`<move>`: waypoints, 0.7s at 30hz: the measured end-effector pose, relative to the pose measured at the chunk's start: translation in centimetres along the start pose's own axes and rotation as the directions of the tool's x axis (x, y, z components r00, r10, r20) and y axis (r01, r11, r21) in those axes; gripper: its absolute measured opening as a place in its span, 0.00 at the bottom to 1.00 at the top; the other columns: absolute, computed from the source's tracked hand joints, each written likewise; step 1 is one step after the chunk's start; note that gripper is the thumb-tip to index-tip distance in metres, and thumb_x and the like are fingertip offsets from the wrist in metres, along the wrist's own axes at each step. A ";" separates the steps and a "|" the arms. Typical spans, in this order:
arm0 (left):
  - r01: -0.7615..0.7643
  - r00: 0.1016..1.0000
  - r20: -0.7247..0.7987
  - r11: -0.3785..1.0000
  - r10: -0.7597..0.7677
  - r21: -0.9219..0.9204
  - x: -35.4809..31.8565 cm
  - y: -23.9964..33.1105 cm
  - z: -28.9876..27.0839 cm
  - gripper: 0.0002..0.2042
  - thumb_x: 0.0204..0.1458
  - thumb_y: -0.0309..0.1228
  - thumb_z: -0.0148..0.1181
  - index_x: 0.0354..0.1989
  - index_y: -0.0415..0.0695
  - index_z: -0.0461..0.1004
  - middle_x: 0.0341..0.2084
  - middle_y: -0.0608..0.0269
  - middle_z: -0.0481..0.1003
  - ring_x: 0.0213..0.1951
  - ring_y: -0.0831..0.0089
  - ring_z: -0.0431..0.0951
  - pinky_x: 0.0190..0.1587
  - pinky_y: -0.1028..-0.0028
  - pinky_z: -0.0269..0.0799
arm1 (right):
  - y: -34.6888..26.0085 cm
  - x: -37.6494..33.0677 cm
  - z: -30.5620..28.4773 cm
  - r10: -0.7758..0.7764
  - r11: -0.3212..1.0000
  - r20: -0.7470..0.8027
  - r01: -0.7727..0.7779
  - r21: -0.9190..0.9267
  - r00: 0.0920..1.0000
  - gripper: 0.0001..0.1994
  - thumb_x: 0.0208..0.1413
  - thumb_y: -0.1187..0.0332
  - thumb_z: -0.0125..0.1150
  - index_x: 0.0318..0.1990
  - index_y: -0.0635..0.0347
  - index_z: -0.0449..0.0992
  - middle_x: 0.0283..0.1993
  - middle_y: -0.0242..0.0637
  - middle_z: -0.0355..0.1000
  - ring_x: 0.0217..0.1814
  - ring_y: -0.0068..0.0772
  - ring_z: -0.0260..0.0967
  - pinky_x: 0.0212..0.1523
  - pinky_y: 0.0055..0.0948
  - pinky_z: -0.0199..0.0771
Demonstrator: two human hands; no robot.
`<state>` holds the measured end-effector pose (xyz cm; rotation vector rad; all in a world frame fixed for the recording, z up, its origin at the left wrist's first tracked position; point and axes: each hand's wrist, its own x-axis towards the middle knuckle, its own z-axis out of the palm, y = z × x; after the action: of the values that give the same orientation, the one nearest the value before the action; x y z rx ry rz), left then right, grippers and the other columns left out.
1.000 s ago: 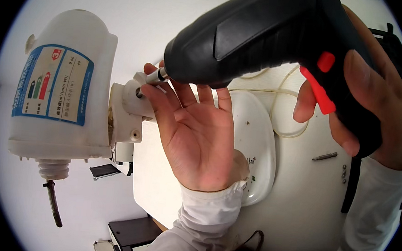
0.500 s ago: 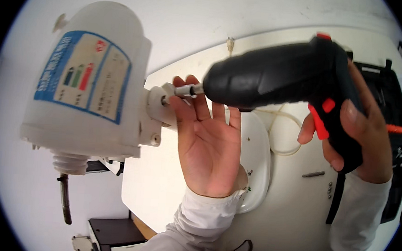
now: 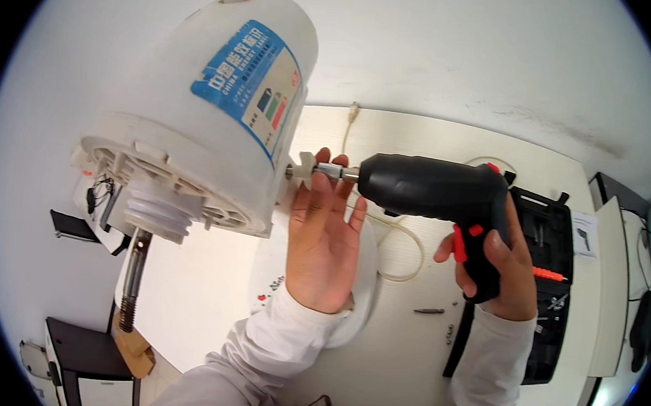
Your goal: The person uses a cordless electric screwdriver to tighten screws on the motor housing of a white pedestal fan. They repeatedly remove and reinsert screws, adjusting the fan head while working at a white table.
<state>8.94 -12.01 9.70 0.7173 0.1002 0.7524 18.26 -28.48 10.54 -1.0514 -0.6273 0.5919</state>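
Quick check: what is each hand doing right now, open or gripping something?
Left hand: open, fingers spread, held flat by the drill's metal bit.
Right hand: closed around the black cordless drill with red trigger.

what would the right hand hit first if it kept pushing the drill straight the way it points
Probably the small white fitting on the side of the white appliance. The right hand aims the black drill leftward, its bit tip already at that fitting, beside the left hand. Depth is hard to judge.

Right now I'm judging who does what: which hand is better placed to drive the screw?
Right. The right hand grips the black drill, its bit at the white appliance. The left hand lies open under the bit, merely steadying.
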 end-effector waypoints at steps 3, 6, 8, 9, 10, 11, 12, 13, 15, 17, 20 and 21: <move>0.009 1.000 -0.027 1.000 -0.009 0.006 0.2 -0.4 -0.2 0.20 0.54 0.40 0.56 0.54 0.51 0.63 0.52 0.71 0.65 0.52 0.78 0.62 0.53 0.73 0.56 | 0.0 0.0 -0.4 0.026 0.999 0.018 -0.026 -0.020 1.000 0.37 0.54 0.55 0.54 0.64 0.66 0.44 0.47 0.49 0.67 0.27 0.34 0.71 0.10 0.16 0.59; 0.007 1.000 -0.020 1.000 -0.007 -0.007 0.2 -0.1 -0.2 0.20 0.54 0.41 0.56 0.53 0.52 0.63 0.51 0.72 0.65 0.51 0.78 0.63 0.51 0.74 0.57 | -0.2 -0.1 0.1 0.046 0.997 0.006 -0.045 -0.067 0.999 0.33 0.53 0.51 0.53 0.57 0.70 0.56 0.39 0.50 0.70 0.18 0.26 0.66 0.10 0.15 0.58; 0.012 1.000 -0.012 1.000 -0.012 -0.019 0.1 0.0 -0.2 0.18 0.56 0.40 0.54 0.53 0.51 0.63 0.50 0.73 0.65 0.51 0.78 0.63 0.51 0.74 0.58 | -0.3 -0.1 -0.3 0.075 0.993 0.030 -0.072 -0.093 0.997 0.31 0.53 0.49 0.52 0.53 0.70 0.61 0.35 0.50 0.72 0.13 0.22 0.62 0.11 0.15 0.58; 0.017 1.000 -0.005 0.999 -0.017 -0.027 0.1 0.0 -0.3 0.17 0.57 0.39 0.51 0.54 0.51 0.63 0.50 0.73 0.65 0.50 0.79 0.64 0.51 0.74 0.60 | -0.4 -0.2 -0.4 0.087 0.992 0.030 -0.084 -0.091 0.996 0.30 0.52 0.50 0.53 0.52 0.69 0.61 0.34 0.50 0.73 0.13 0.21 0.62 0.12 0.15 0.58; 0.019 1.000 0.007 0.999 -0.019 -0.028 0.2 0.0 -0.3 0.16 0.59 0.38 0.49 0.54 0.50 0.62 0.49 0.74 0.66 0.50 0.79 0.64 0.51 0.74 0.62 | -0.4 -0.1 -0.4 0.091 0.993 0.032 -0.089 -0.082 0.995 0.29 0.52 0.51 0.55 0.52 0.68 0.62 0.33 0.49 0.73 0.12 0.20 0.61 0.13 0.16 0.59; 0.024 1.000 -0.003 0.999 -0.024 -0.027 0.2 0.1 -0.2 0.16 0.59 0.38 0.49 0.54 0.50 0.63 0.49 0.74 0.66 0.50 0.79 0.64 0.51 0.75 0.62 | -0.4 -0.1 -0.4 0.096 0.993 0.035 -0.094 -0.074 0.995 0.28 0.52 0.52 0.56 0.51 0.67 0.63 0.32 0.49 0.74 0.12 0.19 0.61 0.14 0.16 0.60; 0.029 0.999 -0.013 0.999 -0.029 -0.027 0.1 0.1 -0.1 0.16 0.58 0.38 0.49 0.53 0.50 0.63 0.49 0.74 0.66 0.50 0.79 0.64 0.50 0.75 0.62 | -0.5 -0.1 -0.4 0.101 0.993 0.038 -0.099 -0.065 0.994 0.27 0.52 0.53 0.57 0.51 0.66 0.64 0.31 0.48 0.74 0.12 0.19 0.60 0.15 0.16 0.60; 0.037 0.999 -0.026 0.999 -0.038 -0.025 0.0 0.1 -0.1 0.16 0.58 0.38 0.49 0.53 0.50 0.63 0.49 0.74 0.66 0.49 0.79 0.64 0.50 0.75 0.62 | -0.5 -0.2 -0.2 0.087 0.995 0.034 -0.085 -0.057 0.996 0.26 0.51 0.56 0.59 0.51 0.65 0.63 0.32 0.49 0.74 0.12 0.19 0.60 0.15 0.16 0.60; 0.024 1.000 -0.008 0.999 -0.024 -0.026 0.2 0.1 0.0 0.16 0.58 0.38 0.50 0.53 0.50 0.63 0.49 0.74 0.66 0.50 0.79 0.64 0.49 0.76 0.63 | -0.5 -0.1 0.0 0.062 0.997 0.021 -0.061 -0.054 0.998 0.26 0.50 0.58 0.59 0.52 0.65 0.63 0.31 0.49 0.74 0.12 0.19 0.61 0.15 0.17 0.61; 0.019 1.000 0.000 0.999 -0.019 -0.028 0.2 0.0 -0.2 0.16 0.58 0.38 0.50 0.53 0.50 0.63 0.49 0.74 0.66 0.50 0.79 0.64 0.49 0.76 0.63 | -0.3 -0.1 0.3 0.057 0.996 -0.007 -0.058 -0.075 0.998 0.26 0.50 0.59 0.59 0.52 0.67 0.62 0.31 0.48 0.73 0.13 0.22 0.63 0.13 0.18 0.62; 0.024 1.000 -0.005 0.999 -0.024 -0.037 0.2 0.0 -0.3 0.16 0.58 0.38 0.50 0.53 0.50 0.63 0.49 0.74 0.66 0.50 0.79 0.64 0.48 0.76 0.64 | -0.2 -0.1 0.5 0.078 0.991 -0.048 -0.083 -0.105 0.996 0.27 0.50 0.60 0.58 0.52 0.69 0.61 0.30 0.48 0.71 0.14 0.26 0.66 0.11 0.19 0.64; 0.027 1.000 -0.012 0.999 -0.028 -0.037 0.2 0.0 -0.2 0.16 0.58 0.38 0.50 0.53 0.50 0.63 0.49 0.74 0.66 0.50 0.79 0.64 0.47 0.76 0.64 | -0.3 -0.1 0.5 0.092 0.992 -0.048 -0.095 -0.085 0.995 0.25 0.50 0.63 0.58 0.53 0.67 0.61 0.29 0.47 0.73 0.13 0.24 0.65 0.13 0.19 0.65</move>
<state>9.06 -11.78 9.57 0.6747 0.1071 0.7309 17.90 -28.36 10.98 -1.1777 -0.5712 0.6255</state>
